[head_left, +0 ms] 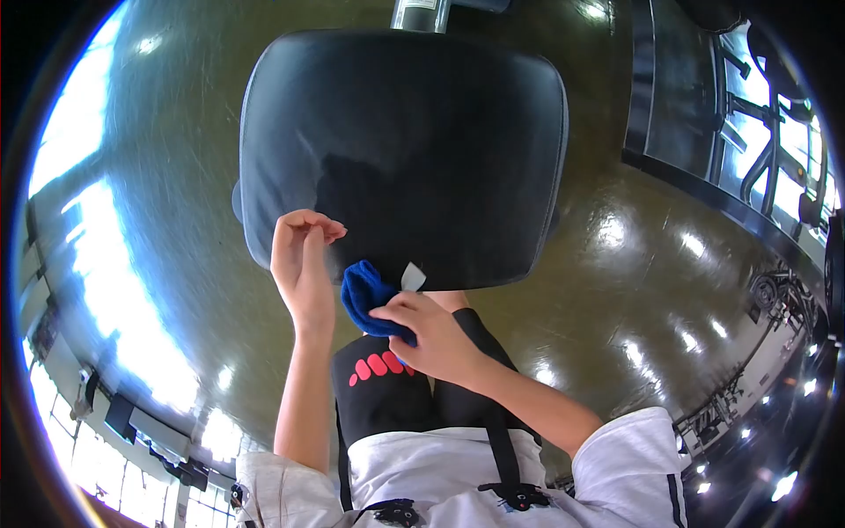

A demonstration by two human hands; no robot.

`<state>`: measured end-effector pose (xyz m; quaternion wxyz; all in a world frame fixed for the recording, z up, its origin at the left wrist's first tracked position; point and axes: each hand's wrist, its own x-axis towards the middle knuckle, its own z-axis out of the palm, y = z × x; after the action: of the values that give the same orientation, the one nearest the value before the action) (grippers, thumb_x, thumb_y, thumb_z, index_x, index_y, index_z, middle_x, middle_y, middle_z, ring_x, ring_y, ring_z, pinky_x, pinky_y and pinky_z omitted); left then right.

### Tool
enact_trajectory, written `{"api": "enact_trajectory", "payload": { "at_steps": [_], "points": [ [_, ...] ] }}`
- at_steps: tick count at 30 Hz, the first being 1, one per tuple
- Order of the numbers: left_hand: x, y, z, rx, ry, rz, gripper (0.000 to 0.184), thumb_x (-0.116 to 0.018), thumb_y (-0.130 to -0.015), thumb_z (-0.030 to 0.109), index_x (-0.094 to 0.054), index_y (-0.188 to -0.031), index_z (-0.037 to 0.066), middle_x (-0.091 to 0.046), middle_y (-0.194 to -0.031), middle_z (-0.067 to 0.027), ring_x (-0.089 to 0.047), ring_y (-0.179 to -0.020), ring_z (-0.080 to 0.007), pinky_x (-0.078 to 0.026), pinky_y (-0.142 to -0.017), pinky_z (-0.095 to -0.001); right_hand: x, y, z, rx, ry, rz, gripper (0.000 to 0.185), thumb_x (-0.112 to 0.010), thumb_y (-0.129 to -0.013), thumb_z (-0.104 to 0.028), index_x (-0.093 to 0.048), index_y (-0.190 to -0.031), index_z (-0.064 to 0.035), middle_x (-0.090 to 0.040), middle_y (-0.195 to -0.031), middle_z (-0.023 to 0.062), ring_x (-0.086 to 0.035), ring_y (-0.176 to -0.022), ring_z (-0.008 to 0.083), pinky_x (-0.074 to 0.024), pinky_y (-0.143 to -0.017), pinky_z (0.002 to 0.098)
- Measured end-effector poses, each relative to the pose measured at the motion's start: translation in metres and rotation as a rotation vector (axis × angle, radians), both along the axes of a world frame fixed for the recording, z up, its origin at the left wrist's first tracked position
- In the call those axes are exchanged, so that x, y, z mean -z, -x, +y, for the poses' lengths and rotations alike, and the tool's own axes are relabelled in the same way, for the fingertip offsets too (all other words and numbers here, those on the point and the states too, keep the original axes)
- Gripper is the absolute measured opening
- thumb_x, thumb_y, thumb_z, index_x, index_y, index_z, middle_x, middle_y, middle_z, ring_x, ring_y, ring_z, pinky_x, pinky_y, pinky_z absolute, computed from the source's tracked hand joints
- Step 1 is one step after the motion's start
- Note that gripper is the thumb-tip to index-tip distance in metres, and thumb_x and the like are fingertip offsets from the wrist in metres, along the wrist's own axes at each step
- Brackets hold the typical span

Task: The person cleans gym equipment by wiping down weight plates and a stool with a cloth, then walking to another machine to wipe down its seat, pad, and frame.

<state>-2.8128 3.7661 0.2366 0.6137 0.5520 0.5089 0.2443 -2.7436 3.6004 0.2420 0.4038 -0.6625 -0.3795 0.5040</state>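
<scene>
My right hand pinches a bunched blue cloth above my lap, close to the near edge of a black padded seat. A small white tag sticks up beside the cloth, just above my fingers; whether it is sewn to the cloth I cannot tell. To the left, my left hand is raised over the pad's near left corner. Its fingers are loosely bent, the thumb stands a little apart, and nothing shows in it. The cloth's lower part is partly hidden by my right hand.
A metal post meets the pad's far edge. Shiny floor surrounds the pad and reflects bright light. A dark-framed mirror and gym equipment stand at the right. My legs in dark shorts are under my hands.
</scene>
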Motion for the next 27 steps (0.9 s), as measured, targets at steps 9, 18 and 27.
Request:
{"api": "enact_trajectory", "payload": {
  "at_steps": [9,18,27],
  "points": [
    [-0.026,-0.017,-0.03,0.607,0.359,-0.022,0.029,-0.045,-0.098,0.021,-0.053,-0.113,-0.002,-0.058,-0.103,-0.0067,-0.053,-0.097,-0.0112,-0.042,-0.087,-0.0261,-0.022,-0.098,0.007,0.383,0.059,0.445,0.045,-0.064,-0.082,-0.003,-0.046,-0.123,-0.0033,-0.057,-0.111,0.0092,-0.059,-0.098,0.0156,-0.0482,-0.087,0.0295],
    [-0.007,-0.012,-0.041,0.111,0.986,-0.428,0.026,-0.042,-0.1,0.019,-0.053,-0.12,0.005,-0.06,-0.102,-0.0017,-0.057,-0.095,-0.0087,-0.046,-0.082,-0.0251,-0.014,-0.101,-0.003,0.658,0.057,0.655,0.031,-0.05,-0.095,-0.013,-0.047,-0.124,-0.0022,-0.054,-0.119,0.0091,-0.055,-0.105,0.0127,-0.0442,-0.094,0.0281],
    [-0.008,-0.014,-0.068,-0.026,1.053,-0.48,0.031,-0.043,-0.1,0.016,-0.047,-0.128,0.006,-0.055,-0.117,-0.0059,-0.053,-0.108,-0.0136,-0.043,-0.093,-0.0298,-0.009,-0.054,-0.001,0.571,0.08,0.31,0.062,-0.071,-0.081,-0.018,-0.04,-0.133,-0.0047,-0.049,-0.123,0.0103,-0.05,-0.114,0.0209,-0.0386,-0.099,0.0343]
  ]
}}
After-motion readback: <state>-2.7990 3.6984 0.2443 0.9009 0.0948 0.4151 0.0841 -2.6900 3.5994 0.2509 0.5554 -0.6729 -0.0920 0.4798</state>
